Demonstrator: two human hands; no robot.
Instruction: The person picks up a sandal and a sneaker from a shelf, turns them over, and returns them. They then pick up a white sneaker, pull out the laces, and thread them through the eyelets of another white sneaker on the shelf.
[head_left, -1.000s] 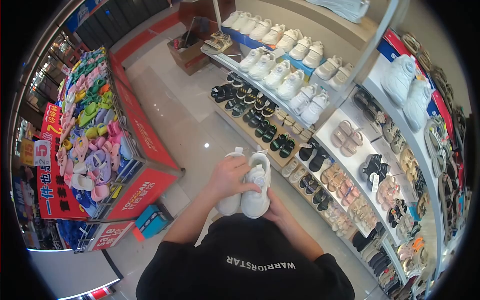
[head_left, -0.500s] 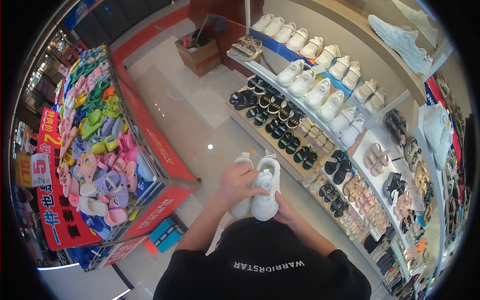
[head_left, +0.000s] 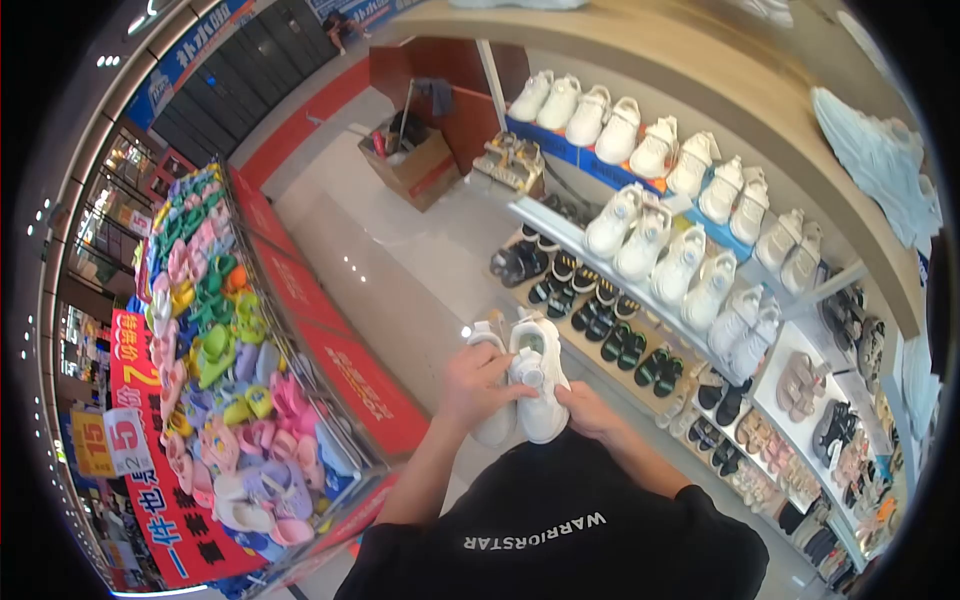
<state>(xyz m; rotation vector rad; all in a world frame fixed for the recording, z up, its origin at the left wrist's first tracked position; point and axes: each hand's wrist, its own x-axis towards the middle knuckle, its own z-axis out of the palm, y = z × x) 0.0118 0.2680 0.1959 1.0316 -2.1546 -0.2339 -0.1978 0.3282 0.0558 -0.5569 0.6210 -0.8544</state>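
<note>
Two white sneakers are held side by side in front of the black shirt. My left hand [head_left: 473, 388] wraps over the left sneaker [head_left: 492, 425], and its thumb reaches across to the round dial on the tongue of the right sneaker [head_left: 543, 408]. At the outer side of the right sneaker, my right hand [head_left: 592, 410] grips with its thumb on the side; its other fingers are partly hidden. Both shoe openings face up, toes toward my body.
At the left, a bin of colourful clogs [head_left: 215, 340] has a red sign [head_left: 150, 460] on it. Shelves at the right carry white sneakers [head_left: 640, 235] and dark sandals [head_left: 625, 345]. An open cardboard box [head_left: 415, 170] stands on the floor ahead, near sandals on a shelf end.
The view has shifted, so the shelves and clog bin sit differently in it. My right thumb now shows on the sneaker's side. Both hands still hold the pair.
</note>
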